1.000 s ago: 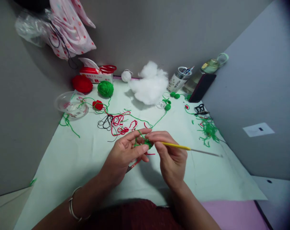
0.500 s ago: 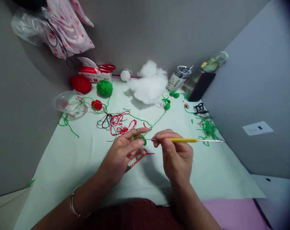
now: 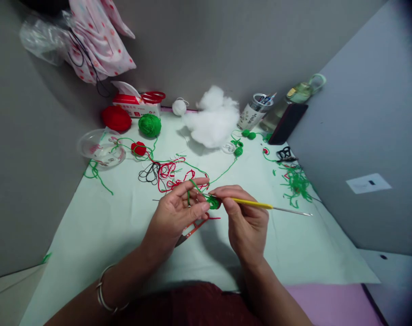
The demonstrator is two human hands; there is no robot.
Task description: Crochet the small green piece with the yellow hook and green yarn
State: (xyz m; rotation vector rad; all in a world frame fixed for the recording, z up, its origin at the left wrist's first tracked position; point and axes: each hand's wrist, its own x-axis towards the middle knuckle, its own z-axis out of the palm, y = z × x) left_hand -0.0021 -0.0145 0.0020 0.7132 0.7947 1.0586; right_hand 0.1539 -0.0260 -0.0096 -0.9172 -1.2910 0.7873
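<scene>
My right hand (image 3: 248, 228) is closed around a crochet hook (image 3: 256, 204) with a yellow handle and metal tips at both ends. Its left tip meets a small green crochet piece (image 3: 213, 202) between the hands. My left hand (image 3: 172, 215) has its thumb at the edge of that piece, and green yarn loops over its raised index finger. From there the strand runs off across the table. Below the left hand lie thread snips (image 3: 195, 227) with orange handles, partly hidden by the fingers. How the hook sits in the stitches is too small to tell.
Tangled red yarn (image 3: 167, 170) and black yarn (image 3: 150, 173) lie beyond my hands. Farther back are a green yarn ball (image 3: 149, 125), white stuffing (image 3: 212, 122), a clear bowl (image 3: 102, 149) and a pen holder (image 3: 253, 113). Green scraps (image 3: 297, 183) lie right, near a leaning phone (image 3: 288, 123).
The hook has tilted, its right end dropping, and my right hand has shifted slightly left toward the crochet piece. More of the piece shows, and my left fingers have opened out a little.
</scene>
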